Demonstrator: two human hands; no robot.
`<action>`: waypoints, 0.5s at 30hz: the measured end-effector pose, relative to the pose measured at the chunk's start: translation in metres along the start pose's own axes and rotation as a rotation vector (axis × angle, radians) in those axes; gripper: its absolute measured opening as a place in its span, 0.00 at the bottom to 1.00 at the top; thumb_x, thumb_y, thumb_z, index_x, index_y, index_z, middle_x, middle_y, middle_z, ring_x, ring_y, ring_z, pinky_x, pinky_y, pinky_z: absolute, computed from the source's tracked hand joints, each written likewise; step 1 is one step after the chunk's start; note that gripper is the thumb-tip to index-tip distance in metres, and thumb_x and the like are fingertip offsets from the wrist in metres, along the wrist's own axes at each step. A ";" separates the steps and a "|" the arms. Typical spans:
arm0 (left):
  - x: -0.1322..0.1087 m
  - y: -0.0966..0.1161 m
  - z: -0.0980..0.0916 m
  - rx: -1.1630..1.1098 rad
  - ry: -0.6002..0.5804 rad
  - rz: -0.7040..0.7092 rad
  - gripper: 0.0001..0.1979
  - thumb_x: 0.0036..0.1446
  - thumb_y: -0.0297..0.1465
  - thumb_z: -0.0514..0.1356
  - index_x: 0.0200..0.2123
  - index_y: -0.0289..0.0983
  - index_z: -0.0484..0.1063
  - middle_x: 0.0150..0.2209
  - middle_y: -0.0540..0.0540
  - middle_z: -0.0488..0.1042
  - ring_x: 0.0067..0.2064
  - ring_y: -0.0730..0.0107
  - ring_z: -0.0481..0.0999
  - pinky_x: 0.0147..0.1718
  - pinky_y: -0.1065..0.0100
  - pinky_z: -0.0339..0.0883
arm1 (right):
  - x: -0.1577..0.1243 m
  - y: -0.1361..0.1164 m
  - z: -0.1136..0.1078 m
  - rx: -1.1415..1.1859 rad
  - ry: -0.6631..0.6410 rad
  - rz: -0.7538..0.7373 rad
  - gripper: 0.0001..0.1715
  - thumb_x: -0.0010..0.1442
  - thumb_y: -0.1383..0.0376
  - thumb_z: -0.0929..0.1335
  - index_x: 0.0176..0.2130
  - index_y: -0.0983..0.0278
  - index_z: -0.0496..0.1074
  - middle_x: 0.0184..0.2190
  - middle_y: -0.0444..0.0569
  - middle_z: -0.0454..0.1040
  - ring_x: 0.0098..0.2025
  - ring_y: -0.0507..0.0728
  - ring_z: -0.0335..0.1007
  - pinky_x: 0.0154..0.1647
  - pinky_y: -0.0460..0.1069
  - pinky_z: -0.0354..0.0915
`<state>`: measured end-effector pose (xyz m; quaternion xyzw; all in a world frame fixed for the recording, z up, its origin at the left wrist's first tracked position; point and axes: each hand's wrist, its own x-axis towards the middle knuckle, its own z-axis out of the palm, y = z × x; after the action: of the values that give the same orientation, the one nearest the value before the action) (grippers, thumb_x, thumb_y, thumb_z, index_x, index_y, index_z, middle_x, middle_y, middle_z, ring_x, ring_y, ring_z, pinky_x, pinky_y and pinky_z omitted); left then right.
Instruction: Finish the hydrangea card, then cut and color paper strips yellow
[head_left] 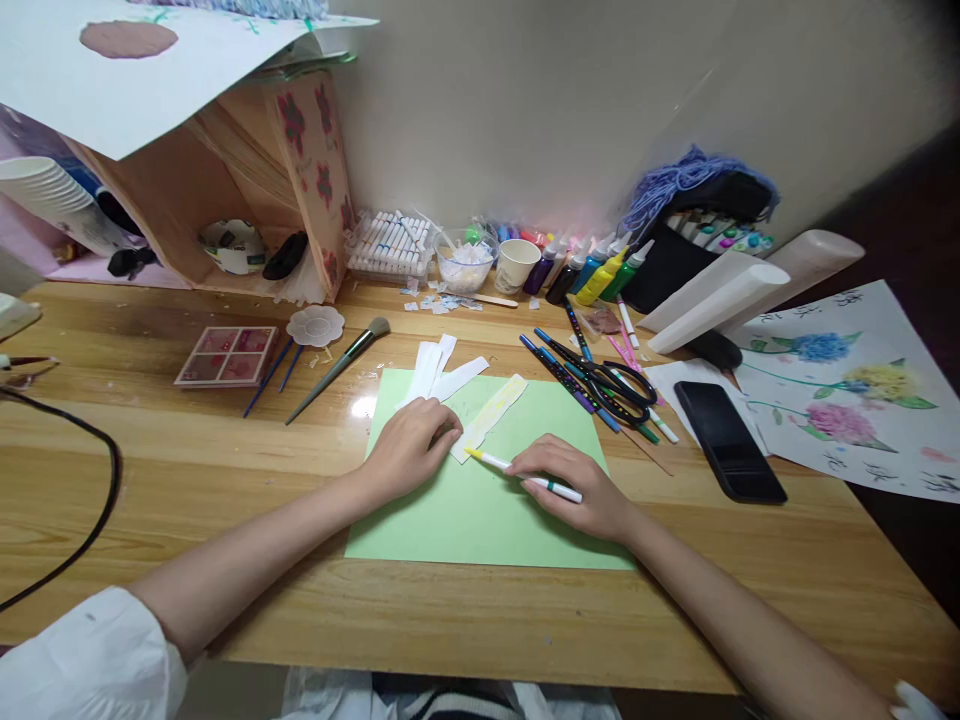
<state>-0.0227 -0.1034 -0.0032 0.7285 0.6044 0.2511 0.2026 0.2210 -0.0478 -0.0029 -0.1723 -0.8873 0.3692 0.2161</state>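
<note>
My right hand (574, 485) is closed around a white marker (555, 488) with a yellow tip. The tip touches the lower end of a white paper strip (491, 415) that carries yellow colouring along its length. My left hand (409, 450) has its fingers curled and holds down the strip's lower left edge. Under both hands lies a light green sheet of paper (480, 520). Several blank white paper strips (429, 368) overlap at the sheet's upper left edge, just beyond my left hand.
Black scissors (611, 385) lie among pens right of the sheet, near a black phone (727, 440). A makeup brush (337, 370) and a pink palette (229, 355) lie left. Behind stand a marker box (390, 245), a paper cup (516, 266) and paint bottles (600, 280).
</note>
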 end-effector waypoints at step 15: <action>0.001 0.003 -0.001 0.053 -0.004 -0.007 0.04 0.58 0.28 0.53 0.33 0.37 0.67 0.30 0.49 0.69 0.34 0.67 0.66 0.31 0.67 0.57 | 0.003 -0.002 0.000 0.004 0.026 0.114 0.11 0.62 0.68 0.63 0.45 0.60 0.70 0.38 0.50 0.75 0.41 0.57 0.67 0.43 0.52 0.63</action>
<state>-0.0211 -0.1033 -0.0004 0.7320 0.6129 0.2328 0.1853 0.2179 -0.0478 -0.0011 -0.2266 -0.8724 0.3806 0.2065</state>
